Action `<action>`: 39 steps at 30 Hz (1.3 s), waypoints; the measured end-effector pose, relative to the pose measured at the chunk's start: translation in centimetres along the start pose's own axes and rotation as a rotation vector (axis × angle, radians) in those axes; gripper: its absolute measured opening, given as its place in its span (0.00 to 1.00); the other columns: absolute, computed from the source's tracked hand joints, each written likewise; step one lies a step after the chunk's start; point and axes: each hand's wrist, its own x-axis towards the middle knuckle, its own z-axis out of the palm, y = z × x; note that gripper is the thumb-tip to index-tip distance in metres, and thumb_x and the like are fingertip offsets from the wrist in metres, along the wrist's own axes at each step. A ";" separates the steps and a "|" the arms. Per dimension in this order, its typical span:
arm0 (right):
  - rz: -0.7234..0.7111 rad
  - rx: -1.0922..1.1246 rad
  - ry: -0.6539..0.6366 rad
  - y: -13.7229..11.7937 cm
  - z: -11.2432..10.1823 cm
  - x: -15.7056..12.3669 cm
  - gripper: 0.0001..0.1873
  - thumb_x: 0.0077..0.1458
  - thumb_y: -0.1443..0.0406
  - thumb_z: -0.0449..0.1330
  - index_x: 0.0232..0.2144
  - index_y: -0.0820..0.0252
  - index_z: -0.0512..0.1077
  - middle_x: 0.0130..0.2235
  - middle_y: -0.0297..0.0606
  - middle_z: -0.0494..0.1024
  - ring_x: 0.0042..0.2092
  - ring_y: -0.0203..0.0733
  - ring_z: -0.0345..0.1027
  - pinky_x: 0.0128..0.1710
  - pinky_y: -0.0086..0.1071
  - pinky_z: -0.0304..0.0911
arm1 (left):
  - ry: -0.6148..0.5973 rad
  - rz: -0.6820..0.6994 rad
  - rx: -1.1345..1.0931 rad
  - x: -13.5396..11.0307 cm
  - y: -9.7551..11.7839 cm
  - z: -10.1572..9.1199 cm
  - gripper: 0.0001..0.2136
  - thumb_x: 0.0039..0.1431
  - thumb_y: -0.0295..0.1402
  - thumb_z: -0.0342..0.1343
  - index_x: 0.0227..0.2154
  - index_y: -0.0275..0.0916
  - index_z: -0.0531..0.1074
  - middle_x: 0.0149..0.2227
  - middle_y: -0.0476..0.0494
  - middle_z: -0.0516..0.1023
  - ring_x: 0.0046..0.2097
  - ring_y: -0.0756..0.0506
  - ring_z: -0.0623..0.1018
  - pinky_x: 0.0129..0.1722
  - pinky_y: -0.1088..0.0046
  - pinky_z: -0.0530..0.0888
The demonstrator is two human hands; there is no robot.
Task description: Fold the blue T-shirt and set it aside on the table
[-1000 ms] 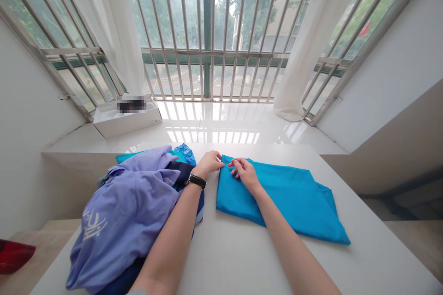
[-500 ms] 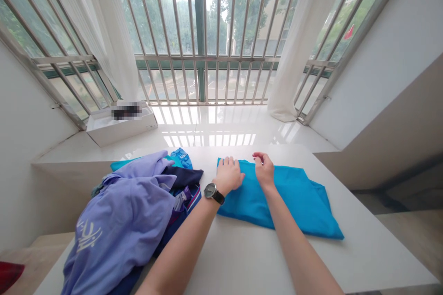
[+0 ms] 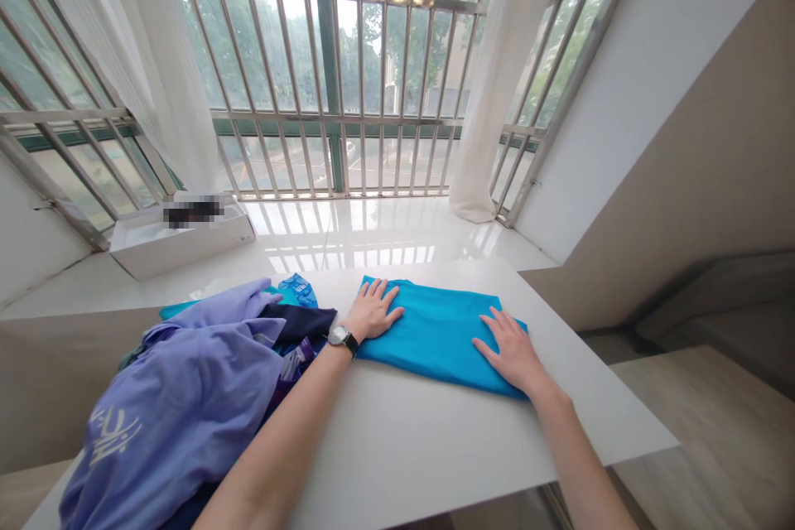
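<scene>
Blue cloth lies folded into a long, flat shape on the white counter, beneath your two hands. Your left hand rests palm down on its left end, fingers spread wide, and a watch sits on that wrist. Your right hand lies across the right end, its fingers also spread. Left of the cloth, a lavender garment with white print is heaped over darker clothes, just beside your left forearm.

2 hnds, 1 flat cloth, 1 pile
</scene>
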 end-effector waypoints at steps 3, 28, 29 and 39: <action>0.070 -0.050 -0.064 -0.3 0.3 -1.0 0.34 0.64 0.50 0.46 0.66 0.61 0.59 0.70 0.45 0.55 0.70 0.52 0.45 0.68 0.49 0.43 | 0.015 0.035 0.008 0.9 -0.6 -0.9 0.28 0.69 0.51 0.41 0.66 0.43 0.60 0.70 0.36 0.55 0.71 0.35 0.51 0.68 0.51 0.48; -0.210 0.053 -0.082 -14.0 -3.3 -13.8 0.25 0.59 0.51 0.59 0.55 0.54 0.73 0.52 0.53 0.77 0.49 0.59 0.73 0.45 0.50 0.69 | -0.035 0.054 0.053 -6.3 4.7 -4.7 0.15 0.69 0.37 0.48 0.54 0.40 0.69 0.64 0.33 0.63 0.64 0.35 0.64 0.63 0.52 0.58; -0.243 0.132 -0.067 -13.3 -3.0 -14.1 0.25 0.60 0.52 0.58 0.56 0.53 0.73 0.54 0.51 0.76 0.52 0.57 0.72 0.48 0.49 0.69 | -0.010 0.125 0.015 -7.2 6.0 -4.9 0.14 0.69 0.38 0.48 0.54 0.41 0.69 0.63 0.34 0.65 0.61 0.36 0.67 0.60 0.56 0.62; -0.316 0.320 0.268 -7.9 -0.2 -19.0 0.18 0.61 0.60 0.59 0.53 0.50 0.72 0.53 0.42 0.78 0.54 0.51 0.71 0.54 0.48 0.67 | -0.056 0.352 -0.041 -13.1 14.4 -2.8 0.12 0.64 0.44 0.57 0.42 0.42 0.72 0.44 0.43 0.75 0.46 0.41 0.74 0.43 0.65 0.71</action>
